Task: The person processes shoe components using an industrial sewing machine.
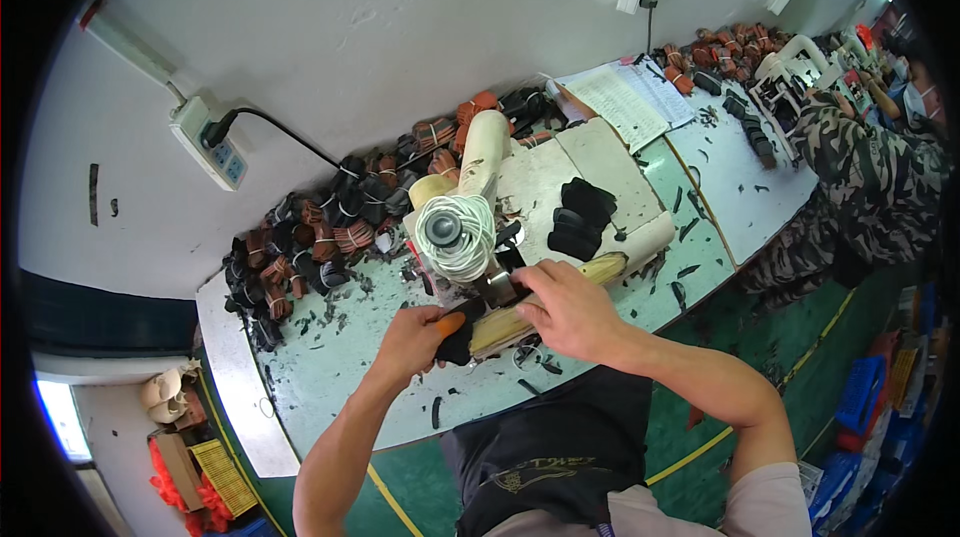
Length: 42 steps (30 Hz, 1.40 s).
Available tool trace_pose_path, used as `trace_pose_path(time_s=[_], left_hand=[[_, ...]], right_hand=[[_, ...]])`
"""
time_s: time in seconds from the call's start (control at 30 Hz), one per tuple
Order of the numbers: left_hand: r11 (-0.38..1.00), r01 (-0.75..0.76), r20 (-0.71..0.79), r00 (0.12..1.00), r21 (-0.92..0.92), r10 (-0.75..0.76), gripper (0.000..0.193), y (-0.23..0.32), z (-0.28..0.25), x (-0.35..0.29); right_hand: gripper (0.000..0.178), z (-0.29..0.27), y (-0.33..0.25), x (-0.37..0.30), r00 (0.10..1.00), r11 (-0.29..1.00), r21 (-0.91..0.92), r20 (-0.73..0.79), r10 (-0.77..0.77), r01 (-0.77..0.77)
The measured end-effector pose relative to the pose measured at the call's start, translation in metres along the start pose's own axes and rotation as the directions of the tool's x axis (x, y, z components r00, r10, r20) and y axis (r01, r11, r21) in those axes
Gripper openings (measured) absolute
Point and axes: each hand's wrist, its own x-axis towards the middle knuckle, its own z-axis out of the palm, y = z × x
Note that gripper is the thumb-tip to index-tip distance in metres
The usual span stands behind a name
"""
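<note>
My left hand (408,342), an orange cover on its thumb, pinches a flat black piece (458,337) of leather-like material. That piece lies at the left end of a yellowish, worn guard strip (505,329) on the front of a cream bench machine (485,152). My right hand (572,309) rests over the strip, fingers bent beside the machine's metal foot (499,287). Whatever those fingers hold, if anything, is hidden. A coil of white cord (455,239) hangs around the machine's dark knob. Behind my right hand, a small stack of black pieces (582,219) lies on the machine's flat top.
Rubber-banded black and brown bundles (350,235) line the wall. Dark scraps litter the pale table (370,377). Papers (625,97) lie at the back right. A person in a camouflage top (865,162) works at the right. A power strip (208,144) hangs on the wall.
</note>
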Motion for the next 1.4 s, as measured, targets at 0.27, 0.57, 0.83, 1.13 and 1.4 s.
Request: trace_pose_path(time_s=[0.27,0.57,0.83,1.13,1.4], left_hand=[[0.987,-0.156,0.056,0.986,-0.044,0.158,0.03,0.002,0.005,-0.001],[0.979,-0.177,-0.002,0.984,-0.104,0.178,0.021,-0.01,0.0,-0.005],[0.991,-0.132,-0.2,0.97,0.034,0.136,0.026,0.0,0.021,0.006],[0.961,-0.231,-0.266,0.927,0.151,0.265,0.029,-0.001,0.021,0.01],[0.959,-0.205,-0.289,0.922,0.195,0.256,0.034,-0.005,0.028,0.016]], right_hand=[[0.017,0.016,0.013,-0.001,0.972,0.988,0.027,-0.185,-0.143,0.15],[0.017,0.009,0.005,-0.001,0.865,0.917,0.087,-0.378,-0.331,0.389],[0.012,0.0,0.01,0.003,1.0,0.979,0.201,-0.016,-0.023,0.025],[0.014,0.015,-0.001,0.013,0.996,0.996,0.084,-0.086,0.012,-0.005],[0.013,0.014,-0.004,0.013,0.996,0.997,0.082,-0.093,0.009,-0.001]])
